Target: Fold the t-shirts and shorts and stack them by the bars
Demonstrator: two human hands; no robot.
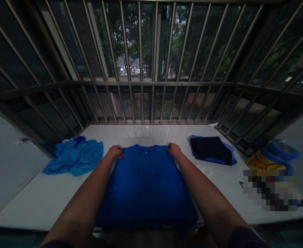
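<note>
1. We have a blue T-shirt [146,186] lying flat, collar away from us, in the middle of a white tiled ledge [146,134], its lower part reaching the near edge. The shirt's central spot puts it within easy reach of both arms.
2. Our left hand [115,152] rests on the shirt's right shoulder, its fingers together and curled down onto the cloth. We cannot tell if they pinch it.
3. Our right hand [174,150] mirrors this on the other shoulder, fingers also closed up against the fabric, with any grip just as hard to tell. Placed so wide apart, the hands seem to hold the shoulder line straight and the front smooth.
4. To the left lies a crumpled light-blue garment [74,156], apart from the shirt, and to the right a dark navy garment [210,150] sits folded on blue cloth, probably set aside to leave the middle free.
5. Further right are rolls of blue tape [279,151] beside a yellow packet [261,162], with steel window bars [141,44] behind the ledge
</note>
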